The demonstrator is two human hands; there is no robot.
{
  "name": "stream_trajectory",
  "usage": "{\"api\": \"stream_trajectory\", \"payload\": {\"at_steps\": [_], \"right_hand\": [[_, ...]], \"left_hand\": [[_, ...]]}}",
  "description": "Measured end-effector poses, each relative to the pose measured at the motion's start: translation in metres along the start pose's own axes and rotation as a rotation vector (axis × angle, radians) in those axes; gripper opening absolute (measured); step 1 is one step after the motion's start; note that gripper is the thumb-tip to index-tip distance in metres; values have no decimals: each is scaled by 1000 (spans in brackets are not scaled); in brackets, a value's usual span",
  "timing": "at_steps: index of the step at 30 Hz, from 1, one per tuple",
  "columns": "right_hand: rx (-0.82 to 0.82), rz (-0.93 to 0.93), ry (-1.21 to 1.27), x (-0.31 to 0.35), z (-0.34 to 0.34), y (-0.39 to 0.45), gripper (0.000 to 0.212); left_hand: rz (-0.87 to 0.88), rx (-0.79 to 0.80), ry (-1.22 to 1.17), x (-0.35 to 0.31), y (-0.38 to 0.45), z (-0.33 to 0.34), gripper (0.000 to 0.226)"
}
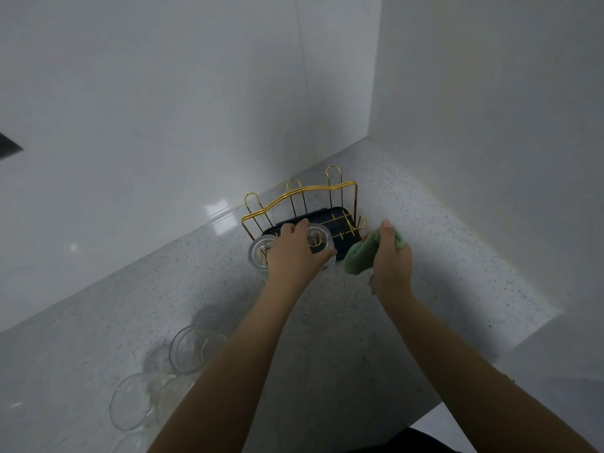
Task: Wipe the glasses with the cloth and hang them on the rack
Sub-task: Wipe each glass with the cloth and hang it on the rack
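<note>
Head view: left hand (295, 253) is gripping a ribbed glass (318, 245) upside down at the gold rack (300, 204), beside one already hung (261, 253); right hand (390, 256) is clutching the green cloth (359, 256). Hanging step is likely in hand; next, seating the glass on its peg, then fetching from the waiting glasses (186, 351).

This looks like a home kitchen, the corner of a worktop; the counter (408, 256) is pale speckled stone, running into a corner where glossy white wall panels (163, 109) meet; a gold wire rack (300, 194) with upright hoops stands on a dark drip tray (343, 217) near the corner, the sort kept for drying drinkware; clear glasses (188, 349) sit grouped on the counter nearer its front edge; a green cloth (359, 256) is bunched in a person's hand beside the rack.
</note>
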State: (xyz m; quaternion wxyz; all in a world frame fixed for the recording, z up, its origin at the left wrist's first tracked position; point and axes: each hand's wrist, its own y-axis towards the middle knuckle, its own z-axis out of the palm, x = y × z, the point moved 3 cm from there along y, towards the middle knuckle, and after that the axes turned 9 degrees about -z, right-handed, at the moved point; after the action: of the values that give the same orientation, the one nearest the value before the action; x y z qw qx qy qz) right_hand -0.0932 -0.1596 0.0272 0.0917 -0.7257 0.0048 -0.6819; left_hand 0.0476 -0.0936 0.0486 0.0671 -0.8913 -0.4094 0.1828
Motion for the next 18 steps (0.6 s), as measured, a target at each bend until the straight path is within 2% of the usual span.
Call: {"api": "stream_trajectory", "payload": {"at_steps": [6,13,18], "right_hand": [[2,4,-38,2,7,-28,46],[23,32,-55,-1,32,-90,43],[91,58,-79,-5,58,-146,39]], "left_hand": [[67,-104,-174,25,-32,-13,62],[27,-93,-281,100,-72,-15,56],[-46,-102,-122,161,-95,-10,59]]}}
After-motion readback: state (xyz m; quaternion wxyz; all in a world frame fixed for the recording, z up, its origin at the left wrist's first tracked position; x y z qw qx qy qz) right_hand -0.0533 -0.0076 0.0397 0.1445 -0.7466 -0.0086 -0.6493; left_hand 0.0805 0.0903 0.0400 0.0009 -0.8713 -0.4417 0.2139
